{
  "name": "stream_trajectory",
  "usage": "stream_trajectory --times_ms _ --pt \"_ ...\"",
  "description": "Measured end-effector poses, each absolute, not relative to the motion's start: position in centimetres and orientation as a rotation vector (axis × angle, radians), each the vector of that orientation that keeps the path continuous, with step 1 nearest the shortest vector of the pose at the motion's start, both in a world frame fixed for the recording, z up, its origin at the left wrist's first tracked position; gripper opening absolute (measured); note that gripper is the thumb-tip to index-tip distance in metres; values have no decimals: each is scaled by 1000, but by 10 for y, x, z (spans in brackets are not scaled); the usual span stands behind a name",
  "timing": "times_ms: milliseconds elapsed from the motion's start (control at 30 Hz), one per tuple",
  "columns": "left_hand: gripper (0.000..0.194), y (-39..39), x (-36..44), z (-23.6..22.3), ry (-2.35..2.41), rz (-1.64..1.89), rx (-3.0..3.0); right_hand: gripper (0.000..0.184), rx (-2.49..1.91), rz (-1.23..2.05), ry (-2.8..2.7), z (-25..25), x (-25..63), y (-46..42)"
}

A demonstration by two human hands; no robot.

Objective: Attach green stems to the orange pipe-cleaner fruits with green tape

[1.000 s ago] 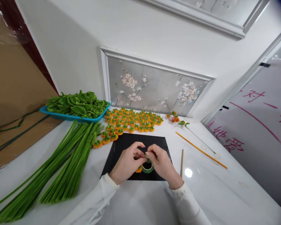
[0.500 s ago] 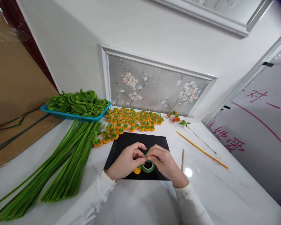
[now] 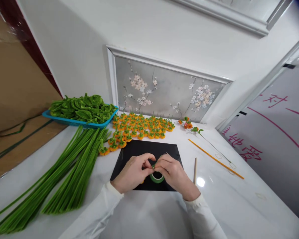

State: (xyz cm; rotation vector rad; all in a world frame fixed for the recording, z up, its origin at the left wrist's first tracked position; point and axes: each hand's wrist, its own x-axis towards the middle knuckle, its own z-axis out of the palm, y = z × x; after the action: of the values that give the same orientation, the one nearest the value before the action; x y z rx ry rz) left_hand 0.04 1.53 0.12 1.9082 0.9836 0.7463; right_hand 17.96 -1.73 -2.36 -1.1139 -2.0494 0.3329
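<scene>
My left hand (image 3: 134, 171) is closed in a pinch on a small orange flower (image 3: 142, 182), which pokes out mostly hidden beneath the fingers. Facing it, my right hand (image 3: 173, 172) pinches a strip of green floral tape; its fingertips nearly touch those of the left. The tape roll (image 3: 156, 178), green with a white core, is just below the fingertips, over the black mat (image 3: 137, 147). Exactly where tape and flower stem meet is hidden by the fingers.
Many orange flowers (image 3: 139, 127) stand behind the mat. On the left are green chenille stems (image 3: 72, 169) and a blue tray (image 3: 102, 125) of green leaves. To the right lie a wooden stick (image 3: 195, 171), an orange stem (image 3: 215, 158) and a finished flower spray (image 3: 195, 129).
The orange flower has turned or shifted left and is now mostly covered by my left hand. My right fingers have moved slightly, and less tape shows above them.
</scene>
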Motion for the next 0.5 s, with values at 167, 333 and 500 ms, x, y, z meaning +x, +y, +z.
stream_trajectory --times_ms 167,333,500 --pt "26 21 -6 0 857 618 1769 24 -1081 347 -2107 -23 179 -18" --pt "22 22 -8 1 714 526 1612 27 -1085 292 -2188 -18 177 -20" --pt "26 19 -6 3 756 560 1733 28 -1167 137 -2236 -18 176 -19"
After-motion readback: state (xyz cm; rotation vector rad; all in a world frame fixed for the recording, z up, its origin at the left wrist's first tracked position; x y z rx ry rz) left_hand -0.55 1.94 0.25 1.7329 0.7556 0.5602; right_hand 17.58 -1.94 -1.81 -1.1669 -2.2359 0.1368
